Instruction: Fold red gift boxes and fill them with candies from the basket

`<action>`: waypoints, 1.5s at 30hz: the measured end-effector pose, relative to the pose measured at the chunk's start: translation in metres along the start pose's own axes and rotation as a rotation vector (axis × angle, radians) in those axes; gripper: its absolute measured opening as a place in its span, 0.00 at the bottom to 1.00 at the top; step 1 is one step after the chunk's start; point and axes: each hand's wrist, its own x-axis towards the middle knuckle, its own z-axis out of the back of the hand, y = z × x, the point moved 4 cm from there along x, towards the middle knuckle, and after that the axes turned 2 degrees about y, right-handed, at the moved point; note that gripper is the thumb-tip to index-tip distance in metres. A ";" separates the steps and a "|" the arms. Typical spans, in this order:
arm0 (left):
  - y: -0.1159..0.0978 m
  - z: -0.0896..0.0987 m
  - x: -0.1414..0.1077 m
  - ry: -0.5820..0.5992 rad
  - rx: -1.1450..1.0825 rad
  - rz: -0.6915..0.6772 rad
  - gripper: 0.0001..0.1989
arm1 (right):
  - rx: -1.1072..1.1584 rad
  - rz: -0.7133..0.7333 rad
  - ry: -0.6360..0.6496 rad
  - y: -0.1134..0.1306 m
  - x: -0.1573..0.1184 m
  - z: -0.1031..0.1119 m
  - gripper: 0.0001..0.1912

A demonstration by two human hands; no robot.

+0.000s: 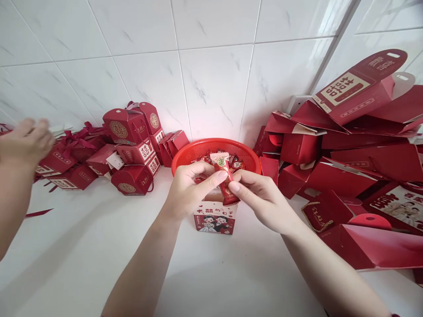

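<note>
Between my two hands is a red wrapped candy [225, 185] with a pale crimped end and a round gold emblem. My left hand [193, 187] pinches it with the thumb on its front, and my right hand [259, 196] grips its other side. Just below the candy stands a small gift box [214, 222], white and red with a cartoon couple, its top open and partly hidden by my hands. Behind my hands is a red plastic basket [185, 152] holding several wrapped candies [237, 164].
Another person's hand [28, 141] reaches in at the far left, near stacked red gift boxes [132, 178]. A big pile of opened red boxes [350, 176] covers the right side. A loose ribbon [39, 213] lies at left. A tiled wall [214, 88] rises behind.
</note>
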 end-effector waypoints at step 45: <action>-0.001 -0.014 -0.005 0.340 0.307 0.032 0.08 | 0.034 0.104 -0.272 -0.006 0.004 0.027 0.11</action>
